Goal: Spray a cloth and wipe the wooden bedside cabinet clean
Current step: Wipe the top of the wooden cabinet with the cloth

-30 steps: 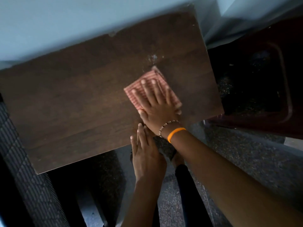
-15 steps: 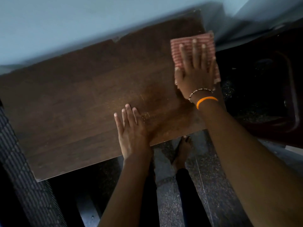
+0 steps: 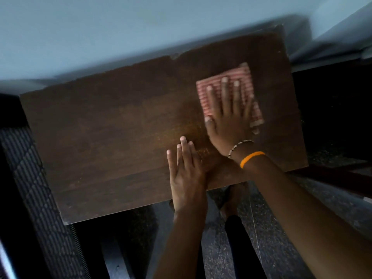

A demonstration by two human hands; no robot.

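Observation:
The dark wooden bedside cabinet top (image 3: pixel 112 137) fills the middle of the head view, seen from above. A folded red-and-white striped cloth (image 3: pixel 244 77) lies flat on its right part. My right hand (image 3: pixel 229 121), with a bead bracelet and an orange band at the wrist, presses flat on the cloth with fingers spread. My left hand (image 3: pixel 187 174) rests flat on the cabinet's front edge with its fingers together, holding nothing. No spray bottle is in view.
A pale blue wall (image 3: pixel 100 37) runs behind the cabinet. A dark quilted mattress edge (image 3: pixel 34 188) lies at the left. A dark reddish piece of furniture (image 3: pixel 338 117) stands at the right. My bare foot (image 3: pixel 231 200) is on the speckled floor (image 3: pixel 281 248) below.
My right hand slid the cloth from the middle to the far right corner, then back toward me and left. My left hand moved up onto the cabinet's front edge.

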